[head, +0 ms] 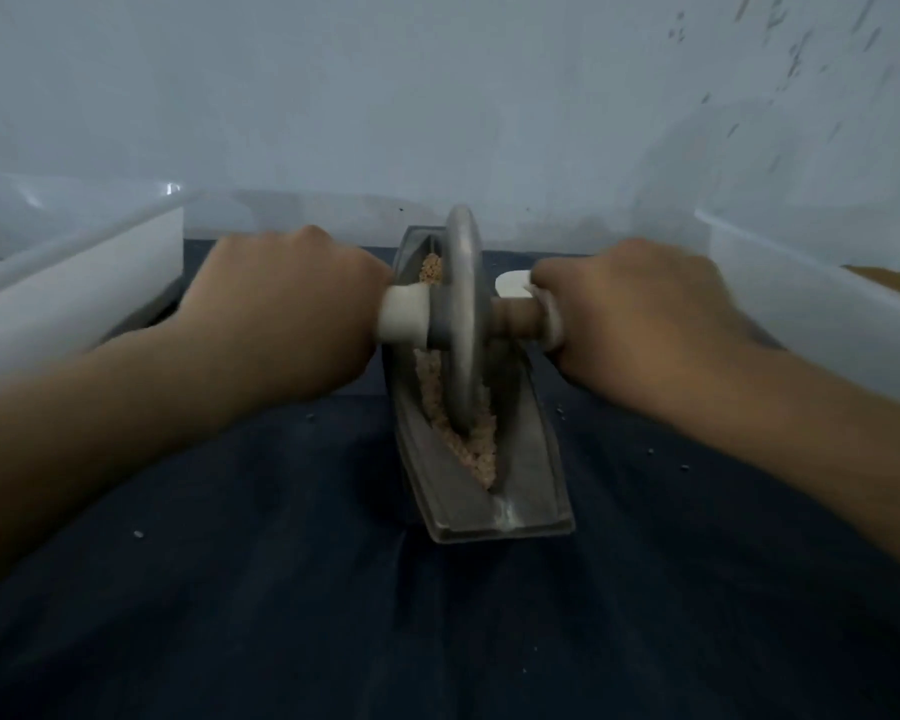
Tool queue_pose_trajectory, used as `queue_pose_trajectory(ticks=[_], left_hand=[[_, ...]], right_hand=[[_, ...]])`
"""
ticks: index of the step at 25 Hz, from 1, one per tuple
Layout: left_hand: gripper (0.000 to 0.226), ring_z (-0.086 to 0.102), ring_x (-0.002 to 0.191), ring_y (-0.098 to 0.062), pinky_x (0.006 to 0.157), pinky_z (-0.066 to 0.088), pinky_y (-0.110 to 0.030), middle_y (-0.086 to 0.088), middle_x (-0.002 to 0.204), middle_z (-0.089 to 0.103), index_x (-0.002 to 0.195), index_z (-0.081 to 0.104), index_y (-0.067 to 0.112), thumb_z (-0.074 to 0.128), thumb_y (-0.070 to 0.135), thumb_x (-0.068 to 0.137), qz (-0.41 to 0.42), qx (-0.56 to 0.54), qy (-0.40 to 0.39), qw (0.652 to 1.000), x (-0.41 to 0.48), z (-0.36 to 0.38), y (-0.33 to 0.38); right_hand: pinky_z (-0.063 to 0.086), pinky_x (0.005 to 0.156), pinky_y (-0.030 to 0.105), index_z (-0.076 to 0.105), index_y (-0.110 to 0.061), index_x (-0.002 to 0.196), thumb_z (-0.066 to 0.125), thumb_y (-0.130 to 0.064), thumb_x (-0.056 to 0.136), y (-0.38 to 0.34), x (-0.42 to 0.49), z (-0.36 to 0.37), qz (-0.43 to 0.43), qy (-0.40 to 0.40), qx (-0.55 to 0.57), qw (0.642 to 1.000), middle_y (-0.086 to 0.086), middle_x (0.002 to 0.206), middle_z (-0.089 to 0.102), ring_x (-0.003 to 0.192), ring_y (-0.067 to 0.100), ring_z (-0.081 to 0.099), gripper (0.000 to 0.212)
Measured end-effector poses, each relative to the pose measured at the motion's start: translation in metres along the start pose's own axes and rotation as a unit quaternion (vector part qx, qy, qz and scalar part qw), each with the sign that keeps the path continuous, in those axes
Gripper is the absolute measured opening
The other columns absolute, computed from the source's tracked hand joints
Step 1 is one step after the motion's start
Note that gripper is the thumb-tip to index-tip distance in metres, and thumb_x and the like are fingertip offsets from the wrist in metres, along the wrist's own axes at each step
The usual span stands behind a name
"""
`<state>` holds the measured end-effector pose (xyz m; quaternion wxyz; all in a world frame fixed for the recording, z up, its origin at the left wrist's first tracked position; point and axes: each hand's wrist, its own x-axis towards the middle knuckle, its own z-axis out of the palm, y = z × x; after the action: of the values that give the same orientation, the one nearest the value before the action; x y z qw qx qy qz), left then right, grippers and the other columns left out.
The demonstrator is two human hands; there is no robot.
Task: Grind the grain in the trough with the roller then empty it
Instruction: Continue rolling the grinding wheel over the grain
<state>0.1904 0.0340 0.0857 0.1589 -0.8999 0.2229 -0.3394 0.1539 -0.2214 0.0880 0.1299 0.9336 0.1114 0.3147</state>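
Trough (489, 491) lies lengthwise on dark blue cloth (281, 589), far end close to wall (437, 96), wide stretch of cloth free at near end. Left tub (74, 283) and right tub (801, 293) flank it, each near a hand, so sideways room pretty tight. Roller (463, 314) stands upright in groove, about mid-length. Left hand (281, 314) and right hand (640, 314), grip wrapped tight round handle each side. Tan grain (468, 444) lines groove both ends of disc. Right tub shows brownish fill at edge; left tub contents, can't tell.
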Motion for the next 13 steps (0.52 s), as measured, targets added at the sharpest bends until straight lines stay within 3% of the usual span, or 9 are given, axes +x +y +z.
queue_pose_trajectory(ticks=[3, 5, 8, 10, 13], left_hand=[[0.014, 0.054, 0.067, -0.026, 0.056, 0.039, -0.033, -0.003, 0.080, 0.055, 0.100, 0.064, 0.027, 0.059, 0.033, 0.088, -0.107, -0.043, -0.099, 0.988, 0.044, 0.030, 0.000], [0.018, 0.059, 0.077, -0.030, 0.064, 0.045, -0.036, -0.007, 0.090, 0.061, 0.105, 0.064, 0.023, 0.059, 0.031, 0.090, -0.128, -0.068, -0.121, 0.982, 0.058, 0.036, -0.003], [0.012, 0.057, 0.069, -0.026, 0.059, 0.046, -0.034, -0.001, 0.079, 0.056, 0.098, 0.063, 0.029, 0.060, 0.033, 0.087, -0.088, -0.088, -0.111, 0.986, 0.036, 0.027, -0.005], [0.008, 0.046, 0.051, -0.020, 0.046, 0.033, -0.024, 0.007, 0.062, 0.044, 0.082, 0.059, 0.033, 0.064, 0.037, 0.076, -0.020, -0.048, -0.036, 0.998, 0.006, 0.010, -0.004], [0.018, 0.026, 0.037, -0.013, 0.045, 0.018, -0.011, 0.010, 0.050, 0.032, 0.064, 0.051, 0.036, 0.066, 0.042, 0.056, 0.024, -0.010, 0.013, 1.000, -0.007, -0.008, -0.009]], right_hand=[[0.032, 0.058, 0.030, 0.061, -0.023, 0.091, 0.063, -0.019, 0.088, -0.014, 0.061, 0.025, 0.066, -0.041, -0.011, 0.997, 0.005, 0.079, 0.058, 0.072, 0.032, 0.058, 0.005], [0.035, 0.066, 0.034, 0.068, -0.018, 0.104, 0.059, -0.009, 0.089, -0.019, 0.086, 0.025, 0.074, -0.059, -0.006, 0.995, 0.009, 0.094, 0.063, 0.085, 0.033, 0.061, 0.019], [0.030, 0.056, 0.029, 0.061, -0.025, 0.090, 0.065, -0.018, 0.085, -0.012, 0.059, 0.014, 0.036, -0.058, 0.008, 0.998, 0.000, 0.077, 0.052, 0.069, 0.027, 0.050, 0.009], [0.020, 0.048, 0.022, 0.045, -0.030, 0.073, 0.070, -0.026, 0.075, -0.004, 0.018, 0.004, 0.006, -0.031, 0.022, 0.999, -0.008, 0.061, 0.041, 0.051, 0.019, 0.040, 0.025], [0.013, 0.048, 0.012, 0.036, -0.032, 0.062, 0.074, -0.027, 0.054, 0.004, -0.011, -0.010, -0.019, 0.019, 0.047, 0.999, -0.014, 0.048, 0.024, 0.040, 0.004, 0.016, 0.039]])
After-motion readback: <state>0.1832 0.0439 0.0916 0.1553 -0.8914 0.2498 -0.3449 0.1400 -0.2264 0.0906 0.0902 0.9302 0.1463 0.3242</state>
